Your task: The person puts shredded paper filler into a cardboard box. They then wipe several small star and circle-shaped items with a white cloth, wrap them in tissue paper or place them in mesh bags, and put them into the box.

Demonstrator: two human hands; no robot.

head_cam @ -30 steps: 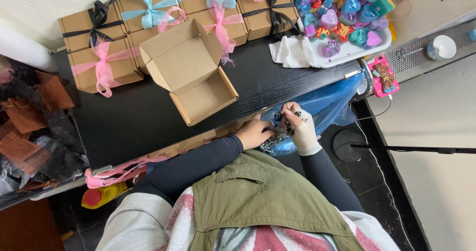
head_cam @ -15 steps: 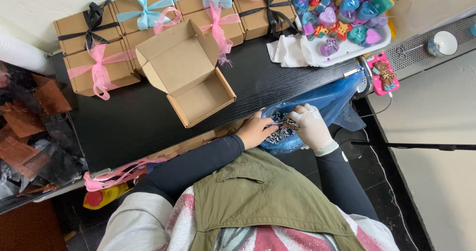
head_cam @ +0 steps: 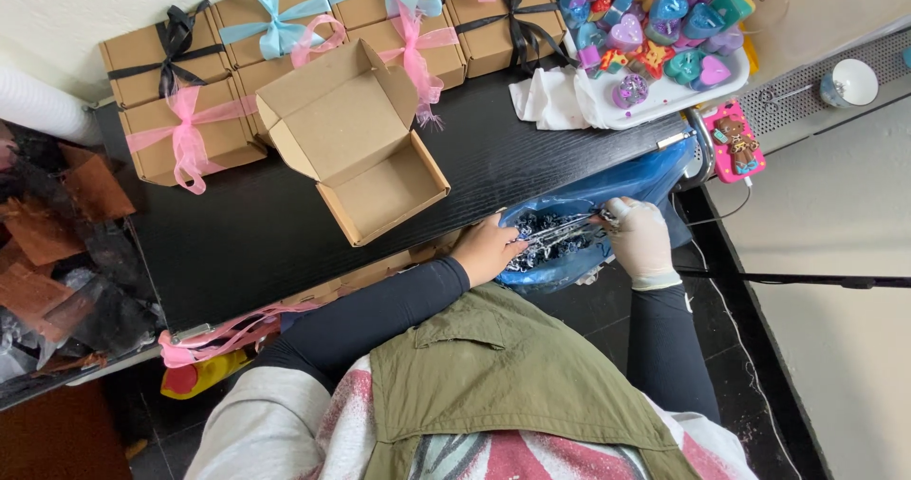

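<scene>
Our bare left hand point(head_cam: 489, 249) and gloved right hand point(head_cam: 639, 238) both grip dark shredded paper point(head_cam: 550, 236) inside a blue bag point(head_cam: 631, 181) between them.

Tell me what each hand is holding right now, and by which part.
Both hands reach into the blue plastic bag. The left hand and the gloved right hand pinch opposite ends of a bunch of thin dark shredded filler. How tightly cannot be told.

- A black wood-grain table point(head_cam: 237, 243) spreads ahead of the hands.
- A pale wall point(head_cam: 57, 15) rises beyond it, evenly lit.
- Dark floor point(head_cam: 759, 385) runs below and right of them, meeting a light surface point(head_cam: 854, 347).
</scene>
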